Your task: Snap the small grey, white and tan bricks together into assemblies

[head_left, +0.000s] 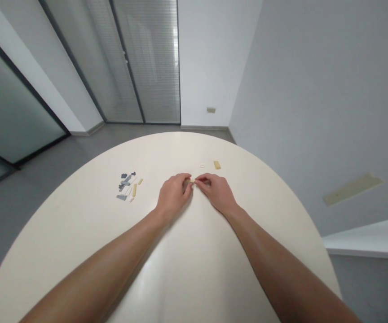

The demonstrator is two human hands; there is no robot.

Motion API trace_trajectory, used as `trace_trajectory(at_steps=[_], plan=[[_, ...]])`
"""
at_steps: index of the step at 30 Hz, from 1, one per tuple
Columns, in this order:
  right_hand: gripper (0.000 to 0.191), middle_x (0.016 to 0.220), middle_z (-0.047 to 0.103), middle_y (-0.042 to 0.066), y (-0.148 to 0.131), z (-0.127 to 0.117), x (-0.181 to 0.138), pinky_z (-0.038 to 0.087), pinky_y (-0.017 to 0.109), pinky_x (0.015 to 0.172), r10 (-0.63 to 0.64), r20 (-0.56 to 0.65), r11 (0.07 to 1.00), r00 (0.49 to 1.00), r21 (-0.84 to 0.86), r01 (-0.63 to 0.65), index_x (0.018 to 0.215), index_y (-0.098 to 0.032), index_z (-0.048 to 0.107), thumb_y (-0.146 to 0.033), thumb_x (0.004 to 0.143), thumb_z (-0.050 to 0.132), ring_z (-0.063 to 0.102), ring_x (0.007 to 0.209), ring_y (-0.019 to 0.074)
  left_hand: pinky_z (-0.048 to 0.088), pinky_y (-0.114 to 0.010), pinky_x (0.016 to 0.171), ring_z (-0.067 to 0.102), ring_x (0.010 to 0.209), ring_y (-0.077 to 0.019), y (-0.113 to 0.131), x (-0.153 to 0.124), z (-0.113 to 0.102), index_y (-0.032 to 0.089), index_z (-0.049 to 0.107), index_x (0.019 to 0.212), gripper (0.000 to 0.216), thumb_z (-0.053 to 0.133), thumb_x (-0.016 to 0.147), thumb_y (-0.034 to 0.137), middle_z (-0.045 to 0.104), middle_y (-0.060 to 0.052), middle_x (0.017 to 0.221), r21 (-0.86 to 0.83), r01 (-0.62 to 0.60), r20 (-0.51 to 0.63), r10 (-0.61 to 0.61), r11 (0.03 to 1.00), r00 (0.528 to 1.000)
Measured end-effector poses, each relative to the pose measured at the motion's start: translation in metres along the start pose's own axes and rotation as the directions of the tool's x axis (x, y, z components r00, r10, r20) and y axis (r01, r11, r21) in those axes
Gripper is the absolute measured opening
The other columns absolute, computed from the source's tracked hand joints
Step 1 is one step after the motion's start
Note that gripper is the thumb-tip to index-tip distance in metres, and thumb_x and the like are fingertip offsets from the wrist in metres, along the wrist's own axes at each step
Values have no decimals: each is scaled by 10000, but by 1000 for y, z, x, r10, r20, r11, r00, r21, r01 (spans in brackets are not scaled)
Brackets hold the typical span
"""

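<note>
Both of my arms reach out over a round cream table [187, 269]. My left hand [174, 193] and my right hand [216, 190] meet at the middle of the table with fingers curled, pinching a small tan brick piece [191, 181] between their fingertips. Most of the piece is hidden by the fingers. To the left lies a small pile of grey, white and tan brick pieces [127, 186]. Just beyond my right hand a tan plate piece [217, 164] and a tiny white piece [202, 166] lie on the table.
The table's curved far edge [180, 133] drops off to a grey floor. Glass partitions with blinds [147, 63] stand at the back left. A plain wall [315, 89] runs on the right, with a white ledge [369, 237] at the lower right.
</note>
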State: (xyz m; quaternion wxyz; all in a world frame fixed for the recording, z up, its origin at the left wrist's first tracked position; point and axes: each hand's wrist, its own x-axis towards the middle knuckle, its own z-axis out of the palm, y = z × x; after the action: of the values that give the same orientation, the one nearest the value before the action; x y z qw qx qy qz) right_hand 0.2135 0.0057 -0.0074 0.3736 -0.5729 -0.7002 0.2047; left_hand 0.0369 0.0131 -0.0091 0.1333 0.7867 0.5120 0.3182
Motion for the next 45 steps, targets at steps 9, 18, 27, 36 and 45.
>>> trace_trajectory(at_steps=[9, 18, 27, 36, 45], plan=[[102, 947, 766, 34, -3, 2, 0, 528, 314, 856, -59, -3, 996, 998, 71, 59, 977, -217, 706, -241, 933, 617, 708, 884, 169, 525, -376, 823, 679, 917, -223, -3, 3, -1, 207, 697, 1013, 167, 548, 949, 246, 754, -62, 1008, -162, 55, 18, -53, 985, 998], [126, 927, 761, 31, -2, 4, -1, 514, 311, 824, -60, 8, 996, 998, 59, 60, 983, -218, 704, -278, 938, 604, 696, 860, 170, 515, -381, 884, 664, 958, -214, -2, 4, -1, 202, 685, 1031, 168, 546, 940, 224, 744, -59, 1032, -195, 25, -8, -27, 980, 1000], [116, 938, 761, 36, -4, 3, -2, 514, 312, 814, -56, 11, 997, 998, 50, 55, 979, -219, 695, -271, 946, 597, 696, 864, 172, 517, -383, 879, 668, 953, -215, -2, 4, 0, 200, 684, 1039, 188, 526, 938, 220, 747, -62, 1026, -229, 34, -11, -38, 973, 999], [112, 927, 760, 33, -4, 3, -2, 521, 316, 816, -52, 14, 998, 999, 37, 52, 969, -225, 694, -269, 938, 595, 696, 855, 174, 524, -384, 878, 677, 945, -215, -2, 4, 0, 204, 689, 1020, 188, 527, 926, 198, 752, -58, 1011, -238, 31, -13, -35, 971, 999], [115, 924, 755, 34, -2, 4, -3, 518, 313, 818, -58, 15, 998, 998, 31, 58, 965, -222, 692, -276, 941, 594, 692, 861, 173, 524, -374, 849, 677, 920, -211, -3, 4, 1, 210, 693, 1014, 172, 545, 927, 222, 755, -52, 1000, -225, 32, -10, -35, 974, 999]])
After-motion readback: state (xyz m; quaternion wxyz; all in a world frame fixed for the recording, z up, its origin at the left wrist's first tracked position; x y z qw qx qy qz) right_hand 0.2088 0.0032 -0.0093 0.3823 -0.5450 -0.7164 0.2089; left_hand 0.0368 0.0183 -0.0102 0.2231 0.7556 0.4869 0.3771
